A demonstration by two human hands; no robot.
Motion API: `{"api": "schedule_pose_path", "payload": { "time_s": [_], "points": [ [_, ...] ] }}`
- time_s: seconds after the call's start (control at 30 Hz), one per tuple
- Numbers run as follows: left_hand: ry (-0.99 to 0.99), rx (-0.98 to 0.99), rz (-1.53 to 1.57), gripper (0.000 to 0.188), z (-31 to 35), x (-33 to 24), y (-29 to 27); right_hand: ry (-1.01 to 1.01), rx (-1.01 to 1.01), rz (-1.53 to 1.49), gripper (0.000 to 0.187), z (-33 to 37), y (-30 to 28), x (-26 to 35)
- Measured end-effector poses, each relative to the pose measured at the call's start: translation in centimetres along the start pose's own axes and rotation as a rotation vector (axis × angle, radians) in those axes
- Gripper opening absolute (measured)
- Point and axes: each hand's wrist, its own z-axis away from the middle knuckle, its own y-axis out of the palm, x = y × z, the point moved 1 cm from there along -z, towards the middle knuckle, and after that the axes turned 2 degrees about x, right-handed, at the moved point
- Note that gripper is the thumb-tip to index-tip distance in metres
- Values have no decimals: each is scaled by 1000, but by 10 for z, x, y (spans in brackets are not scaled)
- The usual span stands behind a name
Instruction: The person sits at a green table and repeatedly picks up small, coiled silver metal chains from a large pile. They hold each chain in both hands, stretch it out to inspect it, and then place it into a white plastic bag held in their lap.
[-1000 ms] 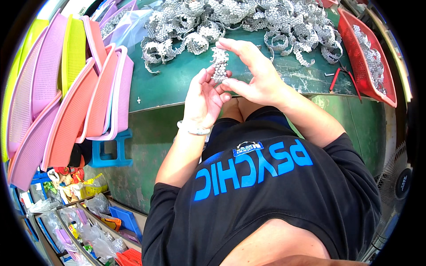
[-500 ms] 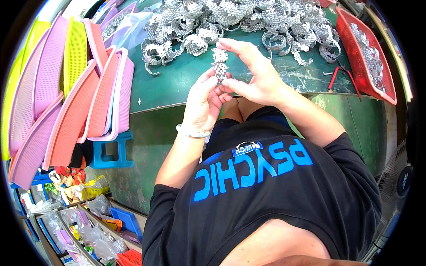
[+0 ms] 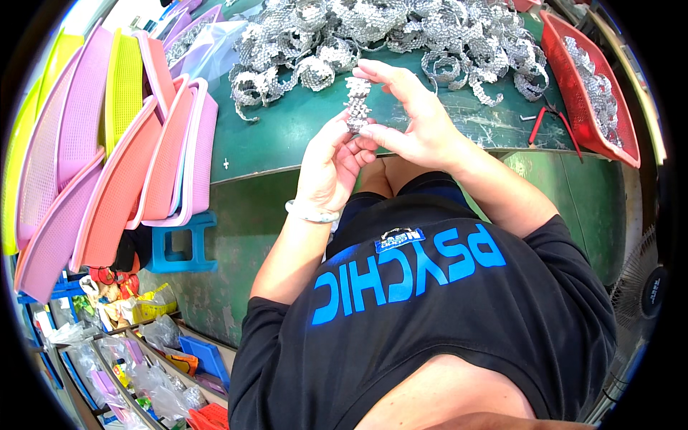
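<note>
A short, bunched piece of silvery metal linked strip (image 3: 357,99) stands upright between my hands above the near part of the green table. My left hand (image 3: 335,156) pinches its lower end between thumb and fingers. My right hand (image 3: 414,118) curves around it from the right, thumb near the lower end and fingertips near the upper end. Whether the right fingertips press on the strip is hard to make out. Beyond my hands lies a big heap of similar silvery strips (image 3: 315,43), many of them curled into loops.
Red-handled pliers (image 3: 552,122) lie at the right, beside a red basket (image 3: 622,143) holding more strips. Stacked pink, purple and green plastic baskets (image 3: 118,186) crowd the left, by a blue stool (image 3: 183,244). A small cross-shaped piece (image 3: 226,163) lies near the table's edge. A fan (image 3: 641,287) stands at right.
The bunched strip has shifted very slightly and turned a little between my fingers. Both hands keep nearly the same place and grip.
</note>
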Motion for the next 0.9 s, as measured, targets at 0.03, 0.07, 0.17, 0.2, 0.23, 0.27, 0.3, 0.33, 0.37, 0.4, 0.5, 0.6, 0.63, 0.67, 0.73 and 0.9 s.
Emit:
{"api": "schedule_pose_path", "payload": {
  "time_s": [0.03, 0.07, 0.17, 0.2, 0.23, 0.27, 0.3, 0.33, 0.37, 0.4, 0.5, 0.6, 0.63, 0.67, 0.73, 0.9],
  "points": [
    [-9, -16, 16, 34, 0, -1, 3, 10, 3, -10, 67, 0, 0, 0],
    [-17, -32, 32, 34, 0, -1, 5, 21, 5, -19, 67, 0, -1, 1],
    [-25, -19, 11, 32, 0, -1, 7, 39, 17, -77, 68, -1, -2, 2],
    [-24, -15, 6, 31, 0, -1, 5, 44, 21, -102, 69, -1, -2, 2],
    [-23, -10, 1, 30, 0, 0, 2, 72, 45, -104, 70, -1, -3, 2],
    [-23, -6, -4, 30, 1, 0, 1, 100, 68, -107, 71, -1, -5, 3],
    [-24, -13, -1, 30, 1, 0, 1, 128, 91, -109, 73, -1, -5, 3],
    [-27, -18, 1, 30, 1, -1, 3, 136, 89, -118, 73, -1, -6, 3],
    [-29, -23, 2, 29, 1, -2, 4, 144, 87, -127, 73, 0, -6, 2],
    [-30, -22, 7, 29, 1, -2, 5, 152, 85, -136, 73, 0, -6, 2],
    [-29, -23, 11, 29, 2, -2, 6, 147, 83, -151, 72, 1, -7, 4],
    [-23, -7, 5, 29, 1, -1, 4, 116, 70, -179, 71, 2, -7, 4],
    [-18, 7, 8, 30, 1, 0, 2, 118, 70, -182, 71, 3, -7, 4],
    [-12, 21, 11, 30, 1, 1, 1, 120, 71, -184, 71, 4, -7, 3],
    [23, 5, 18, 34, 2, 2, 1, 115, 66, -190, 70, 6, -8, 2],
    [87, -96, 34, 36, 1, 2, 8, 101, 57, -184, 67, 10, -10, 3]
  ]
}}
